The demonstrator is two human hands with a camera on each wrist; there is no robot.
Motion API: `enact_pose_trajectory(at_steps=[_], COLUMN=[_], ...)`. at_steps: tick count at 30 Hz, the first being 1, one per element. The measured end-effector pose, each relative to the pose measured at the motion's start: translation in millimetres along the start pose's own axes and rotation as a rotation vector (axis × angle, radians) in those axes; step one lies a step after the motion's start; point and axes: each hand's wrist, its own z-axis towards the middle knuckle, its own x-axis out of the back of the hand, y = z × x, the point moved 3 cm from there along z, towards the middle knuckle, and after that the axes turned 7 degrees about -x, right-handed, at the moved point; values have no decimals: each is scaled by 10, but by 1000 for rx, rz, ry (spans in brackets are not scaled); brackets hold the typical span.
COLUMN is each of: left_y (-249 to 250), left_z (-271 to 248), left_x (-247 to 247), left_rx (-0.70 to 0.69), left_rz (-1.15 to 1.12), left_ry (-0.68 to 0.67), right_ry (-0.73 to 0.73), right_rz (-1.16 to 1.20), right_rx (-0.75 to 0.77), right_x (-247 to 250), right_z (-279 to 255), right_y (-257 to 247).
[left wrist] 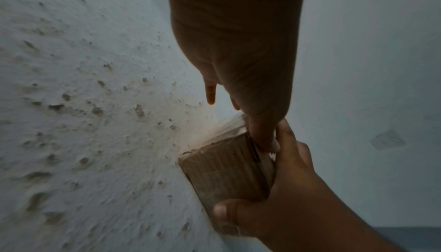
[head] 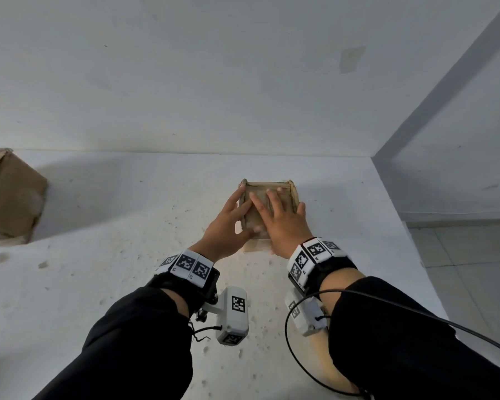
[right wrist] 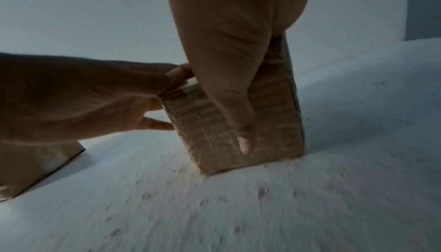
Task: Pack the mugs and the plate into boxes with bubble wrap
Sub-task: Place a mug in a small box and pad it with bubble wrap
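We pressed flat left hand (head: pixel 228 223) and right hand (head: pixel 283 220), fingers (head: pixel 273 197) straight, onto small brown cardboard box (head: pixel 290 190), presumably keeping flaps closed.

A small brown cardboard box (head: pixel 267 209) is standing upright toward the far right of the table, its top flaps lying closed. A bigger cardboard box (head: pixel 10 197) is sitting at the far left, well apart.

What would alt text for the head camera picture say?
Both hands, left hand and right hand, press flat on a small cardboard box on a white table. A larger cardboard box sits far left.
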Motion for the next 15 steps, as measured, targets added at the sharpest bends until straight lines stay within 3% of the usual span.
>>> enact_pose_trajectory(at_steps=[3,7,15], left_y=[-29,-3,141], left_z=[-11,-18,-45], left_x=[-27,-41,8], left_rx=[-29,-47,118], left_rz=[-18,10,207], left_ry=[21,27,-24], right_ry=[-28,5,-24], right_rz=[125,83,62], right_rx=[23,36,24], right_x=[-7,-46,-14], right_z=[-8,-51,-89], right_y=[122,119,134])
